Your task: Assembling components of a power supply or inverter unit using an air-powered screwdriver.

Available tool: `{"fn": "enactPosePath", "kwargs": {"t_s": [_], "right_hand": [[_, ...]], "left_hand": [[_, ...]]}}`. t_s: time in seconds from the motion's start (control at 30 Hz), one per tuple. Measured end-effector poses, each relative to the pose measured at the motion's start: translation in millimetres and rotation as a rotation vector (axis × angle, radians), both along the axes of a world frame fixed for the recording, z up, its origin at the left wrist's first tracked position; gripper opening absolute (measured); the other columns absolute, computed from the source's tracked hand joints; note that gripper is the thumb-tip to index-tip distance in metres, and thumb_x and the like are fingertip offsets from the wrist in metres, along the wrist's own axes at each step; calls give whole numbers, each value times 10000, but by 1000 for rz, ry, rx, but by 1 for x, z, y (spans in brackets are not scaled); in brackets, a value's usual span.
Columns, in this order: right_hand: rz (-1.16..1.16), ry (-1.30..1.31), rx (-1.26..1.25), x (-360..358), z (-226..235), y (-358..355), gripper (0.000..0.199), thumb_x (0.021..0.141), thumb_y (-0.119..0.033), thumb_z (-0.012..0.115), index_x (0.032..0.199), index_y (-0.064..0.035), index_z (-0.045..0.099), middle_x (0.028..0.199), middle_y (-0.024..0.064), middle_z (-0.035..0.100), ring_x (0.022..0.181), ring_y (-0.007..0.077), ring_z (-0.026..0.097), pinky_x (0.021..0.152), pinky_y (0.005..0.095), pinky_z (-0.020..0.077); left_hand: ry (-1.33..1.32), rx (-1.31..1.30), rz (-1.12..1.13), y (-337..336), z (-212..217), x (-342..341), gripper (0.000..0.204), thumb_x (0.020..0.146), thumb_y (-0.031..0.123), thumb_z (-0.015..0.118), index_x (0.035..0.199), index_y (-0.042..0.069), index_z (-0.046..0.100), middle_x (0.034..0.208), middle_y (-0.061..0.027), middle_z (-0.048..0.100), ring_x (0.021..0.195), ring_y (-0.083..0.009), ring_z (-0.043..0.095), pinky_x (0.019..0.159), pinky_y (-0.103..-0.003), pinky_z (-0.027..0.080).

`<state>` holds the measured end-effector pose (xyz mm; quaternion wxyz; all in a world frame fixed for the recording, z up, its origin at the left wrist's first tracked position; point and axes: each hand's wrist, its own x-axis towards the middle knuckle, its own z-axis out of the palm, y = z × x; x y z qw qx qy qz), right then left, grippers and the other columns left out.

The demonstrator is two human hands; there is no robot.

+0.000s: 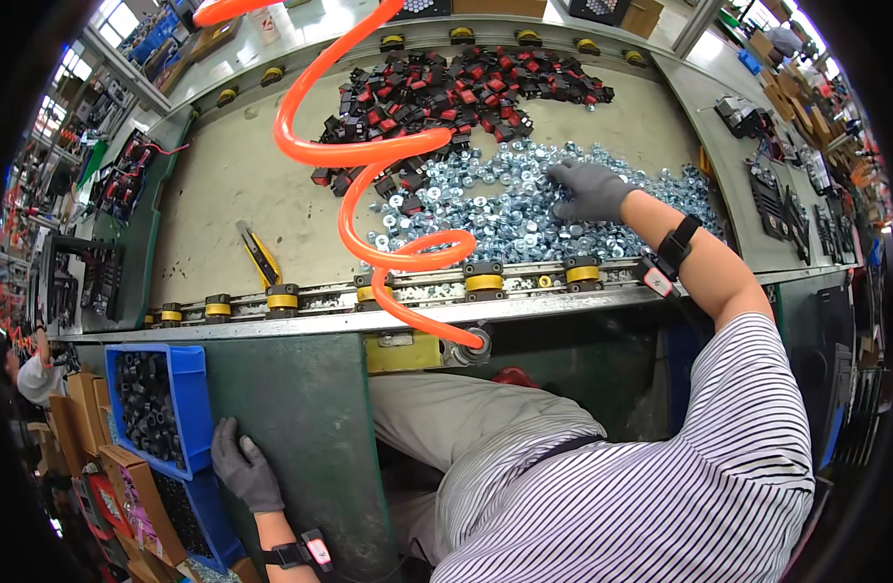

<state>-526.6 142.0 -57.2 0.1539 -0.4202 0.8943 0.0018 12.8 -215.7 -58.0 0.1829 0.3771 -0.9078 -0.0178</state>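
My right hand (594, 190), in a grey glove, reaches into a heap of small shiny metal pieces (505, 219), round and flanged like rollers or nuts. Its thumb and fingers are apart at the heap's surface, and nothing shows between them. Down at the left, my left hand (244, 468), also gloved, lies on the green tabletop (315, 437) with its fingers stretched out. Close beside it stands a blue bin (196, 413) of black plastic parts (147, 403).
An orange coiled hose (408, 255) hangs before the workbench. Behind the metal heap lie black-and-red switch-like parts (446, 92). A yellow utility knife (262, 260) rests on the surface at left. Yellow-and-black rollers (483, 282) line the front rail. Another blue bin (208, 520) stands lower left.
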Motion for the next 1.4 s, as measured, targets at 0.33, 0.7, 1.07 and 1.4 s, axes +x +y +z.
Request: {"fn": "enactPosePath", "kwargs": {"t_s": [0.33,0.7,1.07,1.4], "right_hand": [[-43,44,68,-3,-12,-21,341,854,-192,572,1160,-42,562,974,202,660,926,352,658,821,442,511],[-629,-1508,-1054,-12,3,22,442,691,31,447,1110,-30,573,868,114,577,841,225,621,730,326,561],[-51,-67,90,-6,-6,-45,516,828,-320,573,1266,-48,542,1161,245,628,1098,388,604,947,452,468],[-599,112,-394,-68,-2,132,320,887,-272,508,1082,-65,657,1030,218,671,982,387,637,887,437,489]], "left_hand": [[49,11,-19,-1,-2,6,329,884,152,535,1186,47,613,1254,-154,582,1182,-341,517,1024,-437,376],[81,58,18,2,-1,5,317,872,127,536,1168,56,624,1250,-140,587,1171,-324,525,1023,-422,379],[80,72,-26,-12,-12,15,321,907,164,522,1160,-7,621,1217,-190,597,1159,-355,536,1032,-427,388],[72,125,6,-14,-17,21,334,927,117,505,1224,-14,579,1279,-172,562,1202,-313,513,1056,-393,371]]}}
